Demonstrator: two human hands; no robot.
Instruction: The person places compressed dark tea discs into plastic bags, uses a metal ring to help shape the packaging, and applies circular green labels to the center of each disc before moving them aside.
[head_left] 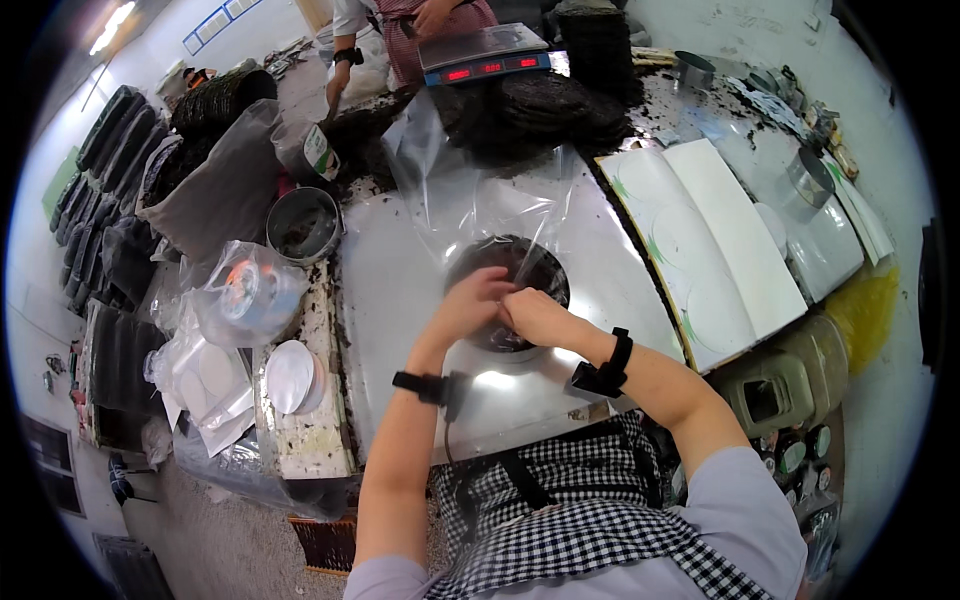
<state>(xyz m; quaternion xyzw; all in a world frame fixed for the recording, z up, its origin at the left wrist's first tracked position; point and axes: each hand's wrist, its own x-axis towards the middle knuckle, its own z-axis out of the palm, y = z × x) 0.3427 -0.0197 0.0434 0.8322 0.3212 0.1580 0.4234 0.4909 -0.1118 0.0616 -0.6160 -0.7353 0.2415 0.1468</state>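
Note:
A clear plastic bag [430,180] lies over the steel work surface [390,300], around a round dark piece [500,258] at the middle. My left hand [478,292] is over that piece, fingers bent and slightly apart, touching or very close to my right hand. My right hand [530,316] is closed at the bag's plastic over the dark piece; its fingertips are partly hidden behind the left fingers.
Opposite, a co-worker's hand [435,15] is above a scale [485,42]. Dark round sheets [540,100] lie beside it. A white board [730,250] stands right; a metal bowl [300,225], bagged roll [245,290] and white discs [290,375] sit left.

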